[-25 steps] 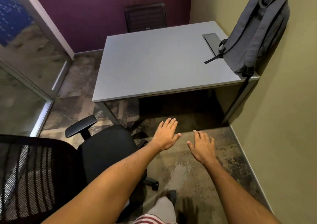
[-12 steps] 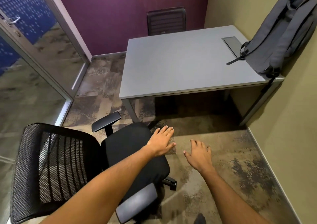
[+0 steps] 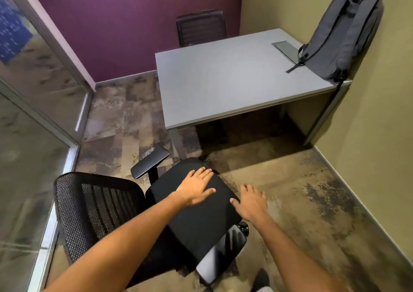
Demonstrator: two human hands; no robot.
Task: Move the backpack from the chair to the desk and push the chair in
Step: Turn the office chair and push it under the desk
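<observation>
- Grey backpack (image 3: 342, 34) upright on the far right corner of the worktop (image 3: 223, 79), leaning against the olive wall (image 3: 380, 135), one dark strap trailing onto the surface beside a small recessed panel (image 3: 287, 49)
- Black office chair (image 3: 156, 213) out on the patterned carpet (image 3: 290, 202), well apart from the worktop's near edge, mesh back toward the glass partition (image 3: 26, 157) at left, seat pointing roughly toward the worktop
- Two armrests showing: one raised on the far side of the seat, one pale and glossy at the near edge, low in view
- Left hand (image 3: 196, 187) flat over the seat cushion, palm down, fingers spread and released, gripping nothing; whether touching the fabric or just above it, cannot tell
- Right hand (image 3: 251, 202) also open, fingers splayed, at the right edge of the seat, thumb tip over the cushion's corner, rest of it over the carpet; nothing held
- Both forearms bare, reaching in from the bottom of the view
- Second dark chair (image 3: 201, 28) tucked at the far side of the worktop, against the purple wall (image 3: 134, 23)
- Dark shoe tip at the bottom edge, near the chair base
</observation>
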